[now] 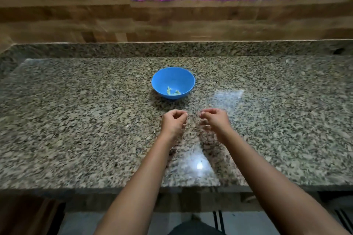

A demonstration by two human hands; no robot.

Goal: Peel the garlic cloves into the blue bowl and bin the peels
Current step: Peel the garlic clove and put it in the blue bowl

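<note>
Holds left hand (173,122) and right hand (215,120) near each other just short of the blue bowl (172,75), likely for an easy drop in; curls fingers (184,114) inward, cannot tell round what

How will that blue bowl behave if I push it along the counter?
The blue bowl looks like thin plastic holding few pale bits, so probably light. On the glossy granite counter it would likely slide easily.

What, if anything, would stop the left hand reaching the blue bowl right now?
Probably nothing, so likely yes. The blue bowl sits just beyond the left hand on the countertop, with only open granite between them. Its fingers are curled; whether they hold something is unclear.
</note>
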